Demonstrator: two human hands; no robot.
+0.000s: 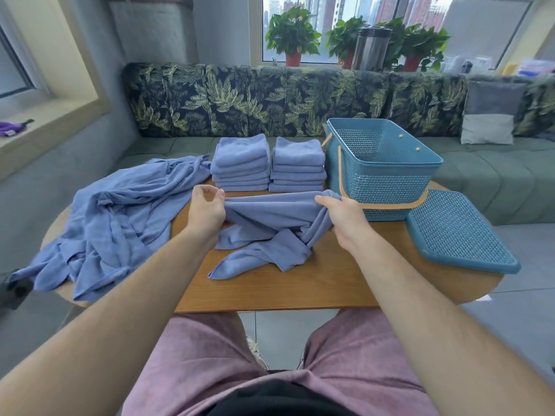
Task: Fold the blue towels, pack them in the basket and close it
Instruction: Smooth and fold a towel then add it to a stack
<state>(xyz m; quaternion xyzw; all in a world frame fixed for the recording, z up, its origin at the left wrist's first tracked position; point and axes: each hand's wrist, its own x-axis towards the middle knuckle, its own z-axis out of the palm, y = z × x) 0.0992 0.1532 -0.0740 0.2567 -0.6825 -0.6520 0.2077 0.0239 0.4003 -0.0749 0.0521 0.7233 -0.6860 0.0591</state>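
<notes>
2 stacks of folded towels, the left stack [241, 163] and the right stack [298, 165], stand side by side at the far edge of the tabletop [300, 283], just left of the open blue basket [381, 172]. Its lid [459, 229] lies flat at the right, beside the basket. A loose heap of unfolded towels [120, 223] spreads over the left side and hangs off the near-left edge.

The step in hand looks like spreading 1 towel [270, 232] before its first fold. It is bunched and twisted in the middle, with a corner trailing toward the person. To do this well, I would find 2 neighbouring corners, draw the far edge taut between them, and lay the cloth flat so the twist drops out before folding; a fold made over the twist would give a lumpy piece that sits badly on the stacks.

The left hand [207, 211] pinches the towel's upper edge at its left end, thumb and forefinger closed narrowly on the cloth, other fingers curled. The right hand [342, 217] grips the same edge at its right end, fingers wrapped over a gathered bunch, close to the basket's orange handle [387, 205] but apart from it.
</notes>
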